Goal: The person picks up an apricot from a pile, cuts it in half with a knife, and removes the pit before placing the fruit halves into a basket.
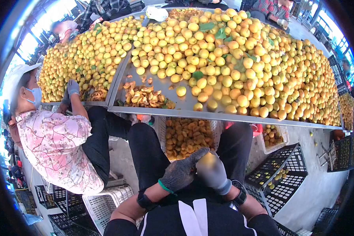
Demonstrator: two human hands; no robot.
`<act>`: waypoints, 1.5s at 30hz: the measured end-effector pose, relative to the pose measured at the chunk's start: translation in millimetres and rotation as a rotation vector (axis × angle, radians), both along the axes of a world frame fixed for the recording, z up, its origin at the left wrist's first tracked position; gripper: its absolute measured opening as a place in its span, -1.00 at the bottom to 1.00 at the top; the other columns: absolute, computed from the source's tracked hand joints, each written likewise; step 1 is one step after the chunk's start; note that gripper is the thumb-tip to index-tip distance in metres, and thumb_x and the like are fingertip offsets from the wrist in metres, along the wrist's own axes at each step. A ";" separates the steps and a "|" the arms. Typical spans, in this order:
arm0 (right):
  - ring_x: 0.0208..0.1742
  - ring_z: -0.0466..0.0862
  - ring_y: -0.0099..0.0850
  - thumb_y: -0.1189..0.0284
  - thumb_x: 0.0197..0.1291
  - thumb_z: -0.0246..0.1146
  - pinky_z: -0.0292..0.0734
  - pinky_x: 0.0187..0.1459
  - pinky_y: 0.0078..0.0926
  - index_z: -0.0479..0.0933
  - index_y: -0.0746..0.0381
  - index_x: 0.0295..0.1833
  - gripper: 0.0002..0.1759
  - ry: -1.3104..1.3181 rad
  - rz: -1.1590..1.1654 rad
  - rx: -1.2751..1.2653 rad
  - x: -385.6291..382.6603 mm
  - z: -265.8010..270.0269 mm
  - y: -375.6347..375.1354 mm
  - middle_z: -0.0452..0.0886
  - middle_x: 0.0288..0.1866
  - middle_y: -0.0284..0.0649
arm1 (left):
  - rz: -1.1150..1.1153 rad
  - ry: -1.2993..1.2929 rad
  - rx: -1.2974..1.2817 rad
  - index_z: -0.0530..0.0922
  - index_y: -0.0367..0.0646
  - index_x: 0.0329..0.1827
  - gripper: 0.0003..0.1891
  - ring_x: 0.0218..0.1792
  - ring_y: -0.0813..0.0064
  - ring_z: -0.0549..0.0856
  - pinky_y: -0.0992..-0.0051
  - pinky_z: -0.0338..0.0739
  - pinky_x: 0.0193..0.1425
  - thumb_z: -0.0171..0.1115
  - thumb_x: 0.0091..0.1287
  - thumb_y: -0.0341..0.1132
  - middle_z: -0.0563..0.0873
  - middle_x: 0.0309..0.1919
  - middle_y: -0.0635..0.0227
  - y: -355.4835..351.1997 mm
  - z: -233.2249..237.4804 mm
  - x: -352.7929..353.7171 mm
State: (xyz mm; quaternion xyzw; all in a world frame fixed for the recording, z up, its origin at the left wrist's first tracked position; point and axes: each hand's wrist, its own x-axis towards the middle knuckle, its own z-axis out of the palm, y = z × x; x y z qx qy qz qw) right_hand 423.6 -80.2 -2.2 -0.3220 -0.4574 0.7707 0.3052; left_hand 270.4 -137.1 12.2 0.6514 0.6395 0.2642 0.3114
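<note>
My right hand (214, 175), in a light grey glove, is closed around a yellow apricot (207, 160), blurred in the picture. Pressed up beside it is my left hand (179, 173), in a dark grey glove with a green cuff. Its fingers are curled, and what they hold is hidden. Both hands are over my lap, in front of a light-coloured crate (217, 137) between my knees. Many pitted or cut apricots (187, 135) lie in that crate. Above it, on the metal table (135, 71), are a heap of apricots (240, 67) and a small pile of peelings or cut pieces (145, 96).
The metal table edge (224, 117) runs above my knees. A person in a pink patterned shirt (55, 149) sits close on my left. A white crate (106, 204) stands at my left, black crates (285, 173) at my right. More people sit across the table.
</note>
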 end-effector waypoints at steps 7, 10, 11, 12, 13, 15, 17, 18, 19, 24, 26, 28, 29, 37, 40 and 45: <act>-0.14 0.58 -0.60 0.44 0.25 0.35 0.52 -0.11 -0.63 0.40 0.26 0.10 -0.62 -0.016 0.024 0.107 3.0 -12.1 6.0 0.58 -0.10 -0.36 | 0.043 -0.119 0.010 0.19 0.12 0.48 -0.28 -0.32 -0.11 0.71 0.03 0.62 -0.23 0.19 0.22 -0.38 0.72 -0.35 -0.03 5.0 -8.4 1.0; -0.13 0.59 -0.61 0.39 0.30 0.31 0.53 -0.10 -0.64 0.40 0.28 0.11 -0.64 -0.055 0.063 -0.313 3.5 -15.3 12.2 0.58 -0.08 -0.33 | 0.038 -0.054 -0.317 0.15 0.03 0.48 -0.29 -0.16 -0.10 0.71 0.09 0.63 -0.12 0.17 0.24 -0.37 0.70 -0.14 -0.09 12.5 -5.8 -3.9; -0.11 0.60 -0.61 0.37 0.32 0.29 0.54 -0.10 -0.65 0.41 0.29 0.11 -0.65 -0.048 0.054 -0.301 3.4 -11.7 9.4 0.59 -0.06 -0.32 | 0.054 -0.070 -0.299 0.14 -0.01 0.48 -0.30 -0.18 -0.12 0.71 0.08 0.63 -0.14 0.16 0.25 -0.36 0.70 -0.16 -0.11 9.8 -8.6 -5.3; -0.09 0.61 -0.61 0.34 0.35 0.26 0.54 -0.10 -0.66 0.41 0.29 0.11 -0.65 -0.037 0.042 -0.287 2.9 -9.9 7.7 0.60 -0.05 -0.32 | 0.066 -0.082 -0.279 0.14 -0.05 0.48 -0.31 -0.21 -0.13 0.71 0.07 0.62 -0.15 0.15 0.26 -0.34 0.70 -0.18 -0.13 7.9 -10.8 -7.2; -0.09 0.61 -0.61 0.34 0.35 0.26 0.54 -0.10 -0.66 0.41 0.29 0.11 -0.65 -0.036 0.041 -0.287 3.0 -10.5 6.5 0.60 -0.05 -0.32 | 0.066 -0.081 -0.279 0.14 -0.05 0.48 -0.31 -0.21 -0.13 0.71 0.07 0.62 -0.15 0.15 0.26 -0.34 0.70 -0.18 -0.13 5.5 -12.1 -8.0; -0.03 0.62 -0.58 0.31 0.36 0.25 0.55 -0.11 -0.66 0.42 0.29 0.12 -0.65 -0.026 0.059 -0.083 3.9 -12.9 5.1 0.60 -0.02 -0.31 | 0.014 -0.083 -0.327 0.12 -0.08 0.49 -0.30 -0.23 -0.14 0.71 0.06 0.61 -0.17 0.16 0.27 -0.34 0.70 -0.21 -0.15 1.7 -14.8 -9.7; -0.02 0.63 -0.55 0.33 0.36 0.25 0.54 -0.10 -0.64 0.42 0.29 0.12 -0.65 -0.085 0.054 -0.162 11.7 -49.8 1.0 0.61 -0.01 -0.29 | -0.008 -0.078 -0.282 0.11 -0.10 0.50 -0.29 -0.26 -0.14 0.71 0.05 0.61 -0.18 0.16 0.27 -0.32 0.69 -0.25 -0.17 -3.8 -24.9 -11.8; 0.00 0.64 -0.51 0.34 0.35 0.25 0.54 -0.09 -0.62 0.42 0.30 0.11 -0.66 -0.144 0.046 -0.237 10.9 -51.9 1.2 0.61 0.00 -0.26 | -0.033 -0.072 -0.232 0.10 -0.12 0.50 -0.28 -0.28 -0.13 0.72 0.05 0.61 -0.20 0.17 0.28 -0.31 0.69 -0.28 -0.18 -5.1 -27.3 -12.0; 0.00 0.64 -0.51 0.34 0.35 0.25 0.54 -0.09 -0.62 0.42 0.30 0.11 -0.66 -0.146 0.044 -0.235 11.2 -50.8 0.9 0.61 0.00 -0.26 | -0.036 -0.073 -0.231 0.10 -0.12 0.50 -0.28 -0.28 -0.13 0.72 0.05 0.61 -0.20 0.17 0.28 -0.31 0.69 -0.28 -0.18 -5.6 -27.6 -12.2; -0.17 0.65 -0.43 0.30 0.35 0.26 0.53 -0.11 -0.59 0.42 0.27 0.09 -0.66 -0.183 0.173 -0.159 1.3 -15.5 3.7 0.60 -0.12 -0.26 | 0.055 0.246 -0.247 0.07 -0.06 0.55 -0.22 -0.48 0.02 0.72 0.07 0.59 -0.39 0.16 0.23 -0.38 0.69 -0.52 0.00 -3.8 -0.7 -9.7; -0.21 0.63 -0.46 0.29 0.34 0.27 0.53 -0.14 -0.59 0.41 0.24 0.10 -0.65 -0.167 0.217 -0.174 7.5 -20.9 3.8 0.59 -0.14 -0.29 | 0.041 0.232 -0.201 0.04 -0.01 0.57 -0.19 -0.52 0.04 0.71 0.08 0.59 -0.42 0.17 0.22 -0.38 0.68 -0.55 0.03 -2.4 5.9 -12.4; -0.24 0.61 -0.50 0.28 0.33 0.28 0.53 -0.17 -0.60 0.40 0.22 0.11 -0.64 -0.151 0.260 -0.187 9.8 -14.9 7.7 0.58 -0.16 -0.33 | 0.026 0.218 -0.152 0.02 0.04 0.58 -0.15 -0.56 0.07 0.70 0.09 0.58 -0.46 0.18 0.20 -0.39 0.67 -0.59 0.05 -1.7 7.8 -15.2; -0.26 0.60 -0.51 0.29 0.33 0.28 0.53 -0.19 -0.59 0.39 0.20 0.13 -0.63 -0.116 0.314 -0.298 11.5 -7.2 9.7 0.57 -0.15 -0.34 | -0.002 0.185 -0.116 0.01 0.09 0.59 -0.14 -0.54 0.05 0.70 0.09 0.59 -0.43 0.18 0.19 -0.39 0.68 -0.58 0.05 -3.3 6.6 -15.5; -0.33 0.64 -0.45 0.32 0.31 0.31 0.55 -0.30 -0.56 0.34 0.21 0.15 -0.58 -0.198 0.126 0.066 1.2 -0.8 -5.1 0.56 -0.21 -0.33 | -0.077 -0.068 -0.231 0.15 0.08 0.52 -0.26 -0.09 -0.04 0.72 0.15 0.62 -0.02 0.21 0.24 -0.32 0.69 -0.07 -0.06 3.0 -3.6 -12.8; -0.37 0.67 -0.33 0.34 0.25 0.34 0.58 -0.35 -0.49 0.32 0.27 0.14 -0.53 -0.313 0.114 0.698 6.7 -12.1 2.2 0.59 -0.24 -0.20 | -0.042 -0.207 -0.205 0.25 0.03 0.45 -0.36 0.03 -0.05 0.68 0.17 0.58 0.11 0.18 0.26 -0.35 0.67 0.02 -0.03 7.1 -6.9 -7.5; -0.45 0.69 -0.06 0.18 0.18 0.38 0.58 -0.45 -0.22 0.30 0.35 0.13 -0.38 -0.514 0.054 0.827 5.9 -10.4 1.0 0.64 -0.39 -0.02 | 0.047 -0.437 0.038 0.34 -0.08 0.36 -0.40 0.01 -0.03 0.67 0.16 0.57 0.10 0.26 0.21 -0.34 0.68 -0.01 -0.01 0.6 -43.2 -3.6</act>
